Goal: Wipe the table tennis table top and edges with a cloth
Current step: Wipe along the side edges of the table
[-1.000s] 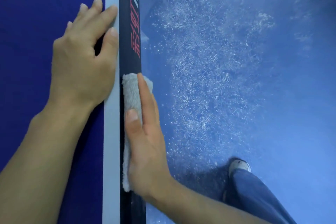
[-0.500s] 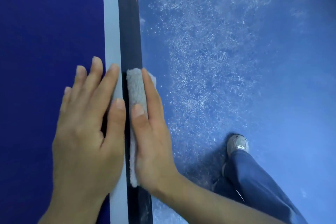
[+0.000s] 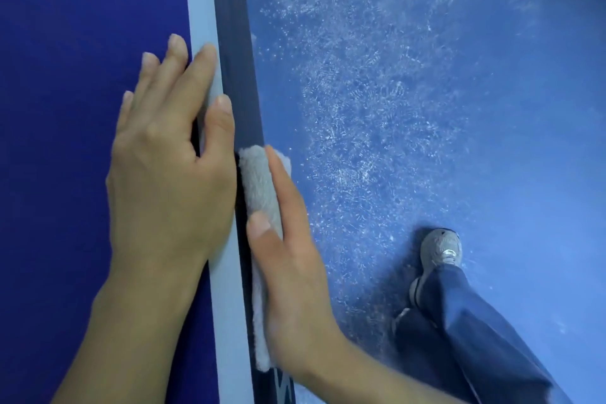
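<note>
The table tennis table top is dark blue and fills the left side, bordered by a white line. Beyond the line drops the black side edge. A folded grey cloth lies against that black edge. My right hand presses it there with straight fingers, the thumb lying on the cloth's upper side. My left hand rests flat on the table top beside it, fingers spread and the thumb along the white line.
To the right, far below, lies a blue floor scuffed with white marks. My grey shoe and dark blue trouser leg stand on it at the lower right. White lettering shows on the black edge at the bottom.
My right hand and the cloth have slid along the black edge toward me; the red lettering has passed out at the top. My left hand has drawn back alongside the right.
</note>
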